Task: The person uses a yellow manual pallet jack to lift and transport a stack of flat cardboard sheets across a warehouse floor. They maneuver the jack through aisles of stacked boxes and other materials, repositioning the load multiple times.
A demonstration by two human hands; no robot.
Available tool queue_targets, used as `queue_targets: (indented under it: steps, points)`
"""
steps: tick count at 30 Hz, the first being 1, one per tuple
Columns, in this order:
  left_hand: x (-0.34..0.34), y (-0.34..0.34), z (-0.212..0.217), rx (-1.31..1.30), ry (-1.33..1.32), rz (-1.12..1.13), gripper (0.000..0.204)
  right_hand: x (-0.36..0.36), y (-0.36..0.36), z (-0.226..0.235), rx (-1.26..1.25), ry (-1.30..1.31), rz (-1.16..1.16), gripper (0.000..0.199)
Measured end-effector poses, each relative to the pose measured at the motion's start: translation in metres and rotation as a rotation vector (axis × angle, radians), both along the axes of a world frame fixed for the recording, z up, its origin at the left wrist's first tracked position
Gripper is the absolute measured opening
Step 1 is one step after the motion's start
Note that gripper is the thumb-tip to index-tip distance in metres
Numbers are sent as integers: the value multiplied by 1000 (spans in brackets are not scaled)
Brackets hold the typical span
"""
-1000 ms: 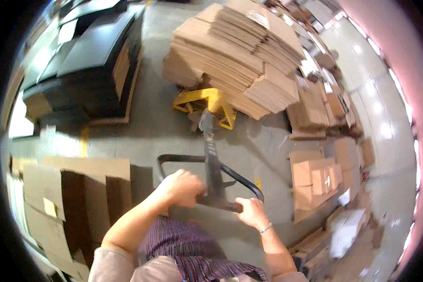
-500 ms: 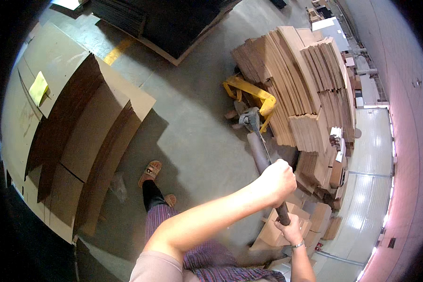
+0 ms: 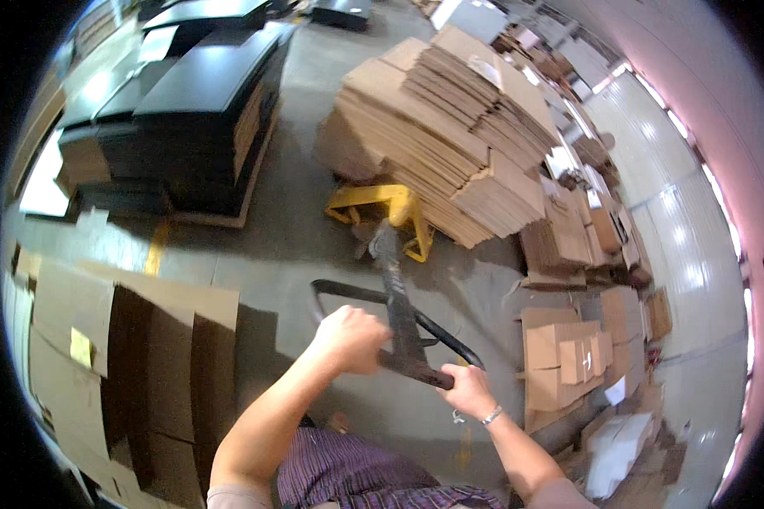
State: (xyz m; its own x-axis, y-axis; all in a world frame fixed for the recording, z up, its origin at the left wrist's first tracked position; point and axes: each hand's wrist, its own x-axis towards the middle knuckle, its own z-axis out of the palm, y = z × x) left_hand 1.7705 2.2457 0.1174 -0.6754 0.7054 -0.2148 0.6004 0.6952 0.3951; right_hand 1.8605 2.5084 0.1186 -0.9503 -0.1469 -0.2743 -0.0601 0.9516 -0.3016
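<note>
Both my hands are closed around the black loop handle [image 3: 407, 363] of a yellow pallet jack [image 3: 390, 199] in front of me. My left hand [image 3: 354, 339] wraps the handle's left part, and my right hand [image 3: 469, 390], with a bracelet at the wrist, grips its right end. From the handle a dark shaft leads forward to the yellow frame. Just beyond that frame rises a tall load of stacked flat brown cardboard [image 3: 433, 110]; the jack's forks are hidden.
Stacked cardboard [image 3: 68, 318] with a yellow note stands at my left. Beyond it, a pallet of black sheets [image 3: 204, 76] sits near a yellow floor line. Small brown boxes [image 3: 569, 356] and white sheets [image 3: 617, 450] lie at my right. A pale wall runs along the far right.
The view has turned, and the handle now shows face-on rather than edge-on. My left hand has gone left, away from my right hand. Both keep their grip.
</note>
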Motion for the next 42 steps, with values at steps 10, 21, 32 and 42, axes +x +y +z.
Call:
queue_targets:
  steps: [10, 21, 32, 42]
  points:
    - [-29, 24, 47, -3, 235, 4, 17, -27, 28, 21, -35, 477, -7, 9]
    - [-66, 61, 85, -100, 435, 82, 19, -71, 60, 51, -55, 527, -10, 11]
    - [-149, 92, 108, 165, 869, 258, 21, -169, 97, 95, -26, 739, 40, 14]
    - [-254, 122, 145, 202, 963, 230, 30, -276, 126, 142, 0, 730, 4, 14]
